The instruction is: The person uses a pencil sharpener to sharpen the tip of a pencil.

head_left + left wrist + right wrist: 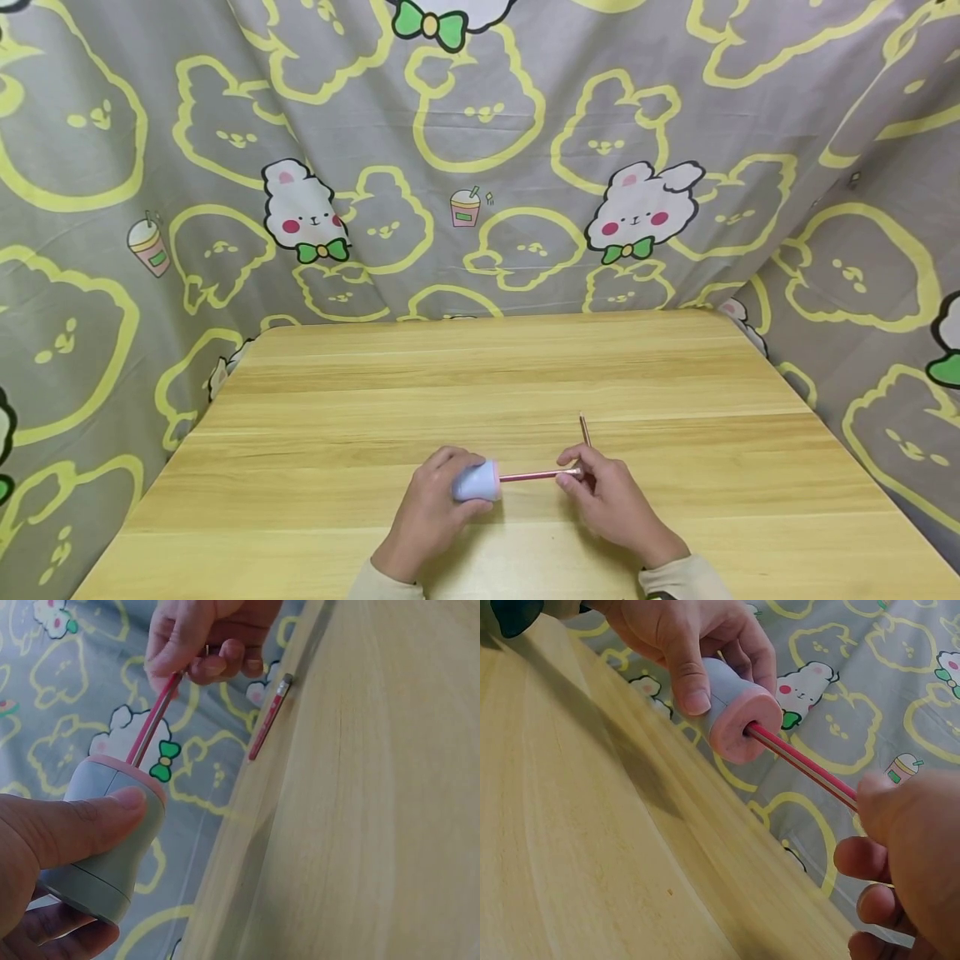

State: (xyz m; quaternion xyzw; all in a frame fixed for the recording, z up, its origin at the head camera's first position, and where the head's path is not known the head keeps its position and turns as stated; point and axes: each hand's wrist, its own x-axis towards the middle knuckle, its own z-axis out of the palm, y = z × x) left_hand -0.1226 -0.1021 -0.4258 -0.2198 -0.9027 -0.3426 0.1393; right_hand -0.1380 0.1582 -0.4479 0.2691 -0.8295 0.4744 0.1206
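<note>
My left hand (pixel 427 512) grips a light blue pencil sharpener (pixel 472 483) with a pink end face, its thumb along the side. One end of a red striped pencil (pixel 531 477) is inside the hole in that pink face, as the right wrist view shows. With thumb and forefinger, my right hand (pixel 617 504) pinches the pencil near its other end. The sharpener (pixel 742 724) and pencil (pixel 802 763) are held up off the tabletop. The pencil's tip is hidden inside the sharpener. A second red pencil (pixel 270 720) lies on the table just beyond my right hand.
Light wood covers the tabletop (pixel 450 383). Behind it and along both sides hangs a grey curtain (pixel 525 292) with yellow outlines and white cartoon animals. A tiny dark speck (pixel 670 892) lies on the wood.
</note>
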